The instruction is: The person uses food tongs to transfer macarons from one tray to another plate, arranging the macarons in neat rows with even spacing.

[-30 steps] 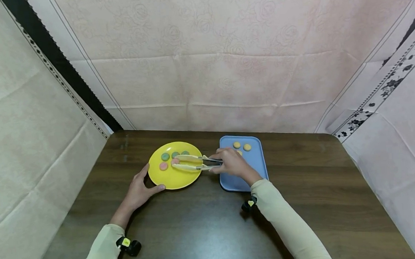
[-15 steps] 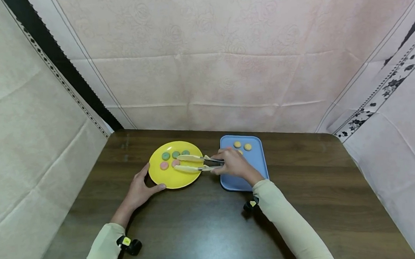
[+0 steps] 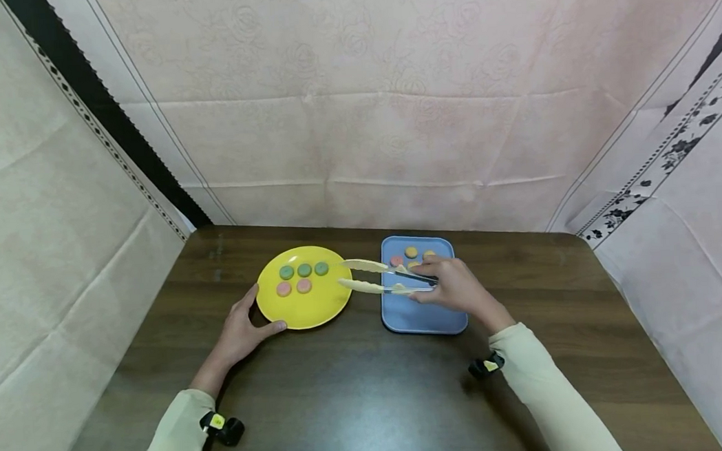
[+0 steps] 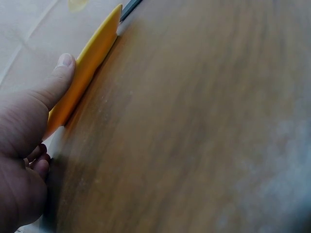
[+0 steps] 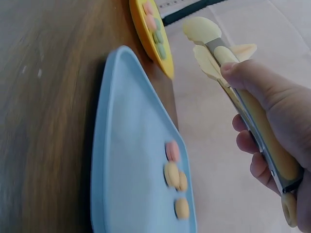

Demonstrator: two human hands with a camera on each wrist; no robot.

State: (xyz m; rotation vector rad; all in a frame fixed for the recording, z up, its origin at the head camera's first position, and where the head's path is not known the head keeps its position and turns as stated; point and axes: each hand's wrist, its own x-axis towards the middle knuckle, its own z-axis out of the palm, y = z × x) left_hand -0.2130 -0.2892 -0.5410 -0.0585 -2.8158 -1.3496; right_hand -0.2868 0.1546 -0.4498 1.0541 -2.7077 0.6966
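Note:
My left hand (image 3: 246,326) grips the near-left rim of a round yellow plate (image 3: 307,315), the thumb laid over the edge. Three green macarons (image 3: 304,270) and two pink macarons (image 3: 303,285) lie on the plate. In my right hand (image 3: 458,288) is a pair of cream-tipped kitchen tongs (image 3: 365,287), spread apart in the head view and holding nothing. Their tips overlap the plate's right edge there. Below them is a blue tray (image 3: 425,318), with a pink macaron (image 5: 172,151) and three pale yellow macarons (image 5: 171,174) near one end.
Plate and tray stand side by side on a dark wooden table (image 3: 334,393), toward its far edge. Pale patterned cloth (image 3: 393,147) hangs behind the table and at both sides. A small black camera (image 3: 227,430) is strapped to each wrist.
My right hand has drawn the tongs rightward, from over the plate toward the tray. The pink macaron on the tray now shows, earlier hidden. My left hand stays on the plate.

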